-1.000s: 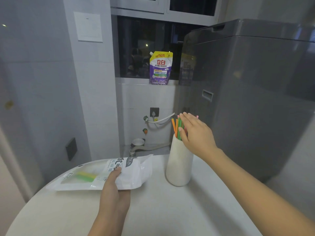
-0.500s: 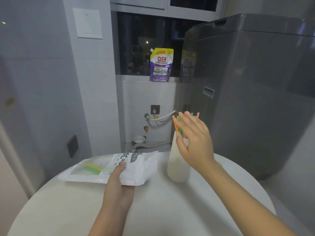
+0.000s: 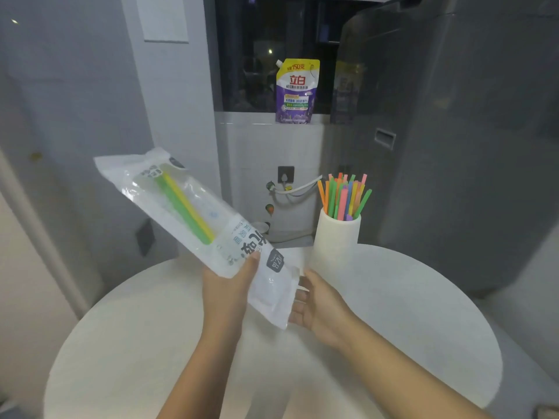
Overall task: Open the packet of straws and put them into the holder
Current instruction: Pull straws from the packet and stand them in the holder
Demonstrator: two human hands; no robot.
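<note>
My left hand [image 3: 231, 290] grips the white straw packet [image 3: 169, 204] near its lower end and holds it tilted above the round table, upper end pointing up-left. A yellow straw and a green straw [image 3: 189, 208] show through its clear window. My right hand [image 3: 316, 305] is under the packet's lower open end, fingers spread and touching its edge. The white ribbed holder [image 3: 335, 240] stands upright at the table's far side, to the right of the packet. Several coloured straws [image 3: 343, 195] stick out of its top.
The round white table [image 3: 408, 313] fills the lower view. A large grey washing machine [image 3: 453, 131] rises behind the holder at right. A purple detergent pouch [image 3: 296, 92] stands on the window sill. Tiled wall and a hose lie behind the table.
My left hand lifted the packet off the table and tilted it up. My right hand left the straws in the holder and came down to the packet's lower end.
</note>
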